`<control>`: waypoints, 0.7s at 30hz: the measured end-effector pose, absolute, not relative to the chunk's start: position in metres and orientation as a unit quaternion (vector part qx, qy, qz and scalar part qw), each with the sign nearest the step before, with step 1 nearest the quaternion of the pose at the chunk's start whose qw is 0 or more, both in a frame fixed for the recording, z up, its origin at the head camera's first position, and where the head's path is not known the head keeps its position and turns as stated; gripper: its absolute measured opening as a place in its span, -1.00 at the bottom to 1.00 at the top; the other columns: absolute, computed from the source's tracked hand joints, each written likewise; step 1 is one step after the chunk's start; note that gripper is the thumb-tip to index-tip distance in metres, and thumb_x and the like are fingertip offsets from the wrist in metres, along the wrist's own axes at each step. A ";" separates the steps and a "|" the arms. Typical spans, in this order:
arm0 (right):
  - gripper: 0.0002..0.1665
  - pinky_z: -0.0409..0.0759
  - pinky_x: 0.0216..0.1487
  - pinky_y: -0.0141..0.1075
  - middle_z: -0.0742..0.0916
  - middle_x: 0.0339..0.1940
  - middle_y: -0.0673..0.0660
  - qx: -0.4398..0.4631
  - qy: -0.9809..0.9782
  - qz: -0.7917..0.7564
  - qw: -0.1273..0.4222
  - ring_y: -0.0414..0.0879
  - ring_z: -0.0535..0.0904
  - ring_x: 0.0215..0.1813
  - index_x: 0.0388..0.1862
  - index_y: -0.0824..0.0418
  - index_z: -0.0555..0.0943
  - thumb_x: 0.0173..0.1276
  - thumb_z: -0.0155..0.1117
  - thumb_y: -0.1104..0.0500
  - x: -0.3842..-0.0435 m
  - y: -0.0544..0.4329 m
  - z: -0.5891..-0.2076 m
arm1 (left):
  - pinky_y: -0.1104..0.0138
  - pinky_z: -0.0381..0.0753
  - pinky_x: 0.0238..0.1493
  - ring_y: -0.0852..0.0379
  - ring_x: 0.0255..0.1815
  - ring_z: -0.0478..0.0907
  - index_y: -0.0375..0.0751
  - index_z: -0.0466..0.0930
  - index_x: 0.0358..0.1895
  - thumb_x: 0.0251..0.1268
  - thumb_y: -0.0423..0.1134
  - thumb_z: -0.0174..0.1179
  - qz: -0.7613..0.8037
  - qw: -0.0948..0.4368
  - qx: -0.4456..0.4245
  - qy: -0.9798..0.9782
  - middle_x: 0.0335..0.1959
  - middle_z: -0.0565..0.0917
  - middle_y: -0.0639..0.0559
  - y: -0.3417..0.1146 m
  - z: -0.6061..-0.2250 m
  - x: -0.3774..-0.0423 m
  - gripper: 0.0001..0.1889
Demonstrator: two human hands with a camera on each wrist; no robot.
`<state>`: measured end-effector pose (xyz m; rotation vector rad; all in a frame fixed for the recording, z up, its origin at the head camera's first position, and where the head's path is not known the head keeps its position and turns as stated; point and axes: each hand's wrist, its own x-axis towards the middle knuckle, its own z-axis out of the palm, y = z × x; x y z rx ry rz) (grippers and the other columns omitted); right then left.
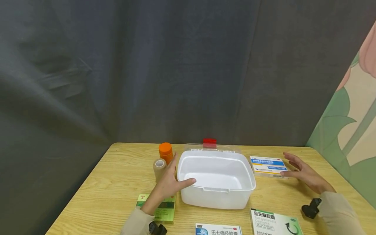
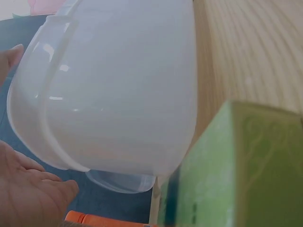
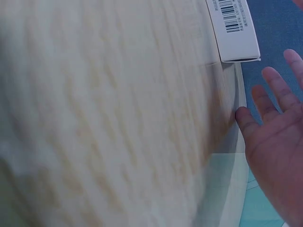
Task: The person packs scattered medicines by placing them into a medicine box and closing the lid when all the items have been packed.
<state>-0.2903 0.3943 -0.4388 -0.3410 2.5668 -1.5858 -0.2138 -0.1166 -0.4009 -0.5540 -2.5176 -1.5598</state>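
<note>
A white translucent plastic box (image 1: pixel 215 199) stands with its lid (image 1: pixel 226 147) folded back and a red latch (image 1: pixel 210 143) behind it. My left hand (image 1: pixel 168 182) hovers at its left side, fingers straight and thumb spread over the near left corner. In the left wrist view, the palm (image 2: pixel 28 189) faces the box wall (image 2: pixel 123 94) and holds nothing. To the right lies a white, blue and orange medicine box (image 1: pixel 268 165). Beside it, my right hand (image 1: pixel 305 174) has its fingers spread, the thumb overlapping the box's right edge in the head view.
Left of the plastic box stand an orange bottle (image 1: pixel 165 150) and a beige tape roll (image 1: pixel 158 169). A green box (image 1: pixel 164 212) lies under the left forearm. Two medicine boxes, one blue and white (image 1: pixel 218 229), one green and white (image 1: pixel 274 223), lie near the front. A dark curtain (image 1: pixel 182 71) hangs behind.
</note>
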 end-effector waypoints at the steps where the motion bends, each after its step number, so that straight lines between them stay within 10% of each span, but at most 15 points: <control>1: 0.15 -0.12 0.19 0.51 -0.13 0.51 0.49 -0.113 0.844 -0.521 0.053 0.53 -0.28 0.42 0.56 0.32 -0.23 0.26 0.35 0.25 -0.291 0.395 -0.439 | -0.10 0.22 0.32 -0.20 0.45 0.09 -0.19 -0.12 0.56 0.03 0.09 0.44 -0.518 0.065 -0.191 -0.831 0.52 -0.01 -0.26 -0.115 -0.402 -0.214 0.14; 7: 0.17 -0.15 0.18 0.52 -0.11 0.50 0.50 -0.123 0.854 -0.503 0.058 0.56 -0.28 0.41 0.55 0.34 -0.22 0.23 0.38 0.25 -0.296 0.395 -0.440 | -0.04 0.37 0.24 -0.17 0.30 0.32 -0.09 -0.11 0.56 0.01 0.06 0.46 -0.533 0.066 -0.213 -0.816 0.46 0.15 -0.26 -0.111 -0.406 -0.216 0.13; 21: 0.19 0.17 0.18 0.41 0.07 0.42 0.58 -0.143 0.882 -0.441 0.085 0.58 0.05 0.33 0.53 0.40 -0.15 0.18 0.45 0.19 -0.310 0.392 -0.442 | -0.11 0.06 0.38 -0.16 0.51 -0.10 -0.15 -0.24 0.57 -0.10 0.18 0.49 -0.511 0.034 -0.191 -0.837 0.56 -0.22 -0.09 -0.111 -0.407 -0.211 0.29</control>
